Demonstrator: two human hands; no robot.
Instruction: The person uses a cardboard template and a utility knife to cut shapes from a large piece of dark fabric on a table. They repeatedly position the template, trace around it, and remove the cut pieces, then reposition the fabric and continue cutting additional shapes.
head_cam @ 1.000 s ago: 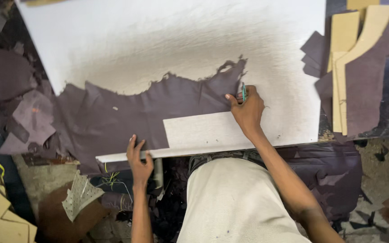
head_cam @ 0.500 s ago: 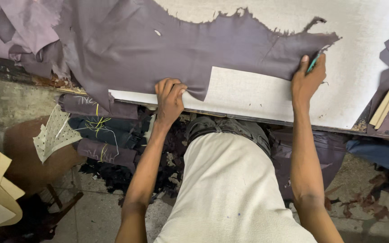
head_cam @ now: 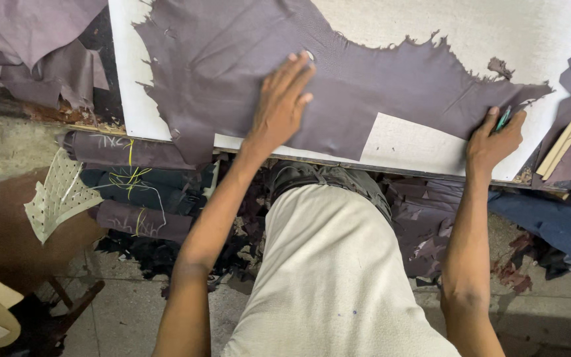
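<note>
Since the earlier frame the left hand (head_cam: 284, 99) has moved up from the board's near edge onto the hide, and the pale cut-out it rested beside now lies between the two hands. One sheet of purple-brown leather (head_cam: 246, 59) spreads over one white cutting board (head_cam: 424, 142). That left hand lies flat on the leather, fingers spread, gripping nothing. Below and left of it, three rolled hides (head_cam: 130, 178) are tied with yellow string. Off to the right, the right hand (head_cam: 494, 142) is closed around one green-handled tool (head_cam: 503, 119) at the leather's right edge.
</note>
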